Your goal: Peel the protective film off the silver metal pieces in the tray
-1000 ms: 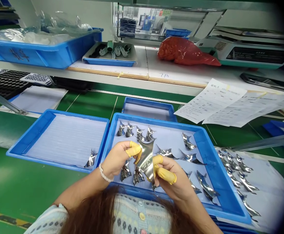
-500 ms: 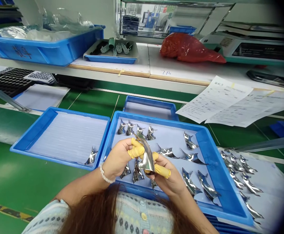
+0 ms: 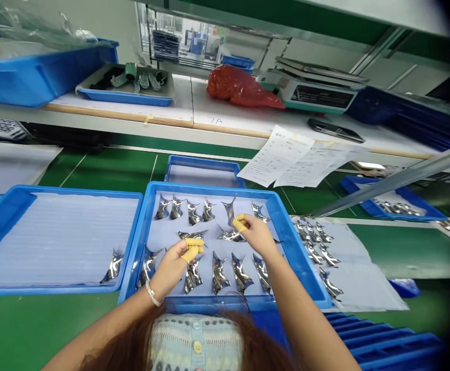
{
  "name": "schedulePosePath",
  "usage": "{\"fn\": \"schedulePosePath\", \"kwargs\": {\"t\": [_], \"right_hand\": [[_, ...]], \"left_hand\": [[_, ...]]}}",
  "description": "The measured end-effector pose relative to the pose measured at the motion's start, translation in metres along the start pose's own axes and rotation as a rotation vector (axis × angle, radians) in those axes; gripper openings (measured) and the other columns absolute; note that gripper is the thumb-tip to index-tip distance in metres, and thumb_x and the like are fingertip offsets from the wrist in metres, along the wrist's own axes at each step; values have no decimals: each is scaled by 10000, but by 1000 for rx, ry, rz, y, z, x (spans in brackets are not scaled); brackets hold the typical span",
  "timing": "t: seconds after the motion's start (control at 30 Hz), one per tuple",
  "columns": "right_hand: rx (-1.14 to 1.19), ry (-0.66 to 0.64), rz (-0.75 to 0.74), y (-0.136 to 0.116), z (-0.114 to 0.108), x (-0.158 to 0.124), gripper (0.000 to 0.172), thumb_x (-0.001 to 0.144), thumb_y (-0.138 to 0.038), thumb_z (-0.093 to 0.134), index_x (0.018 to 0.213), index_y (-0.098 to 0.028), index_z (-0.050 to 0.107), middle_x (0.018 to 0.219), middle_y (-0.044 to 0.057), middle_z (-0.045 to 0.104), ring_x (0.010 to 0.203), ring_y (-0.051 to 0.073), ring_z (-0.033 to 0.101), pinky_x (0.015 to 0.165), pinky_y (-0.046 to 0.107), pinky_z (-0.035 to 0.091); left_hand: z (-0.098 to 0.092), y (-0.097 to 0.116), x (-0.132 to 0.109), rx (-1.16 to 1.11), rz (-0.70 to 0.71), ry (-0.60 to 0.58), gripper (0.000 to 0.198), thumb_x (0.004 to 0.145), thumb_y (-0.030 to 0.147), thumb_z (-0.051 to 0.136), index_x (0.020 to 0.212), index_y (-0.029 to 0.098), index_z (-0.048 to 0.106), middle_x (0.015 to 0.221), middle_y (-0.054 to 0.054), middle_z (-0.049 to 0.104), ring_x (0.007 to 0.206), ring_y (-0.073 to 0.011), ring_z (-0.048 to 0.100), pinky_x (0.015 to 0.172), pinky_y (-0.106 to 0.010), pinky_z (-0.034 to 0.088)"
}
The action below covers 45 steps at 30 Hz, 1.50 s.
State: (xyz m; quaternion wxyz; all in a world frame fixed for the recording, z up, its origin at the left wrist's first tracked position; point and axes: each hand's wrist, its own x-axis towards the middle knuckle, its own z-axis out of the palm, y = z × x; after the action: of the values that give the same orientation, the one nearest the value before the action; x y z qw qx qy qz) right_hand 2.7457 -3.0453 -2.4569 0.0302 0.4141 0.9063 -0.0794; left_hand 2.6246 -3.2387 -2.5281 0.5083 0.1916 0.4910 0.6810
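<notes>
My right hand (image 3: 255, 233), with yellow finger covers, pinches a shiny curved metal piece (image 3: 229, 210) over the upper right of the middle blue tray (image 3: 134, 247). Left of it, my left hand (image 3: 176, 262) hovers over the same tray, its yellow-covered thumb and finger slightly apart with nothing visible between them. Just beyond those fingertips lies another metal piece (image 3: 193, 235). Several similar pieces stand in rows on the tray's white lining, and my hands partly cover some of them.
At the left, a blue tray (image 3: 82, 191) bears one metal piece (image 3: 113, 267) in its corner. More pieces rest on a white sheet (image 3: 358, 278) at the right. Paper sheets (image 3: 277, 154) hang from the shelf, below a red bag (image 3: 240, 87) and a scale (image 3: 313, 93).
My hands have separated from the piece they both held. The right has moved up and right with a piece; the left is empty above the tray. The view has shifted right.
</notes>
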Motion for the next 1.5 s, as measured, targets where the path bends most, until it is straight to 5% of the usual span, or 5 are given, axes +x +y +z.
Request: {"fn": "schedulePosePath", "kwargs": {"t": [0.3, 0.67, 1.07, 1.27, 1.5], "right_hand": [[-568, -64, 19, 33, 20, 56, 248, 805, -24, 475, 903, -30, 703, 978, 238, 665, 1069, 349, 521, 935, 473, 222], [-404, -169, -165, -53, 68, 66, 283, 907, -376, 560, 969, -116, 651, 981, 89, 667, 955, 224, 601, 909, 413, 398], [659, -44, -163, -52, 10, 2, 349, 859, -502, 415, 755, -189, 529, 730, 51, 596, 633, 173, 527, 608, 291, 418], [1649, -306, -129, -77, 16, -65, 328, 789, -503, 644, 719, -197, 549, 600, -8, 505, 453, 99, 334, 466, 242, 286], [1322, -95, -239, -60, 31, -77, 324, 825, -489, 638, 1030, -245, 693, 699, 24, 548, 651, 177, 455, 602, 289, 386]], "left_hand": [[4, -4, 0, -67, -59, -25, 197, 759, 278, 632, 881, 143, 706, 844, -56, 670, 707, -134, 531, 700, -246, 419], [-6, -6, 5, -280, -98, -15, 310, 672, 358, 739, 858, 112, 705, 811, -52, 656, 618, -89, 466, 636, -227, 359], [-33, 27, 10, -199, -26, 7, 385, 686, 370, 751, 994, 143, 709, 963, -73, 675, 694, -103, 499, 618, -216, 340], [-14, 51, 1, -96, 243, -95, 383, 707, 501, 720, 804, 131, 701, 823, -66, 677, 786, -167, 573, 769, -270, 432], [-17, 70, -19, 173, 329, -76, 307, 684, 446, 751, 716, 141, 729, 744, -56, 678, 733, -180, 584, 732, -284, 444]]}}
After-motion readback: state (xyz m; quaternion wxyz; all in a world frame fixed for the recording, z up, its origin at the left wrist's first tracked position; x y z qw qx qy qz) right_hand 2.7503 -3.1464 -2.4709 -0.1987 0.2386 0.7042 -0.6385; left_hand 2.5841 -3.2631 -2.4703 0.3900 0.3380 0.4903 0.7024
